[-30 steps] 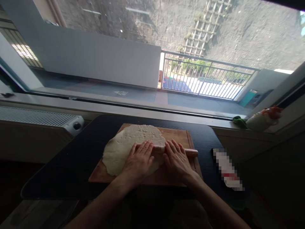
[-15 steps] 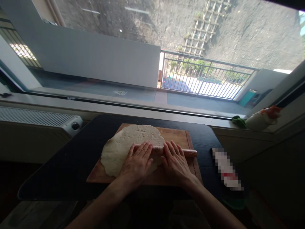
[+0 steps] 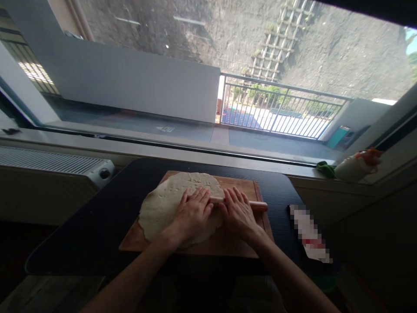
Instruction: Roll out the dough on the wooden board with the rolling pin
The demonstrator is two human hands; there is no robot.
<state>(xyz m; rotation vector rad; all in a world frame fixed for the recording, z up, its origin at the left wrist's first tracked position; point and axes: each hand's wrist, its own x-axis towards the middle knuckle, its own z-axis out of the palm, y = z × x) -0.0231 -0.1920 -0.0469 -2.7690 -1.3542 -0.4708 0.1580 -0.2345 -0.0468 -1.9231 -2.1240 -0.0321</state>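
Observation:
A wide, pale sheet of dough point(image 3: 163, 204) lies flat on a wooden board point(image 3: 133, 238), its rim uneven and its far part dimpled. Across the dough's right part rests a wooden rolling pin point(image 3: 259, 206), whose right end sticks out over the board. My left hand point(image 3: 193, 214) lies on the pin's left part, fingers stretched forward, covering that end. On the pin farther right, my right hand point(image 3: 237, 208) presses with its fingers extended and slightly apart. Neither hand wraps around the pin.
The board stands on a dark table point(image 3: 87, 226). A blurred-out, long flat item point(image 3: 309, 232) lies at the table's right. Behind are a window sill point(image 3: 156, 152), a radiator point(image 3: 58, 163) on the left, and a pale pot point(image 3: 353, 168) beside a green cloth point(image 3: 325, 169).
Both hands have shifted slightly on the pin: the left to the right, the right a little forward. The pin's right end has moved slightly left and away from me.

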